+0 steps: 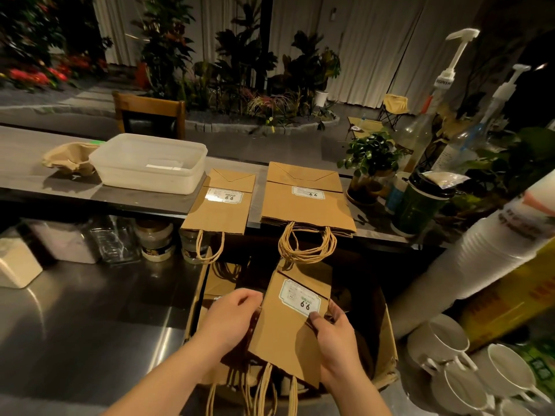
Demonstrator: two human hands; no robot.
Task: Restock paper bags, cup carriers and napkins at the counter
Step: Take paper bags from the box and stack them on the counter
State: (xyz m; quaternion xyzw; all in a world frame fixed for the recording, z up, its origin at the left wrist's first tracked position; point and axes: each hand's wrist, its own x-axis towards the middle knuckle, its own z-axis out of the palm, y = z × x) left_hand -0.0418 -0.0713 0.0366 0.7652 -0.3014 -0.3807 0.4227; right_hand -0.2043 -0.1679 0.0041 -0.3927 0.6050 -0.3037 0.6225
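Observation:
Both hands hold a small stack of flat brown paper bags (288, 331) with a white label, above an open cardboard box (387, 349) that contains more bags. My left hand (231, 316) grips the stack's left edge. My right hand (336, 337) grips its right edge, thumb on the label's corner. On the raised counter (30, 145) lie a narrow bag pile (222, 205) and a wider bag pile (306, 199), their twine handles hanging over the edge. A brown pulp cup carrier (69, 160) sits at the counter's left beside a white plastic tub (150, 163).
Jars (156, 241) and a white box (18, 265) stand on the steel worktop under the counter. At right are a tilted stack of paper cups (492, 256), white mugs (447, 346), a green lidded cup (420, 202), a potted plant (369, 163) and pump bottles (441, 94).

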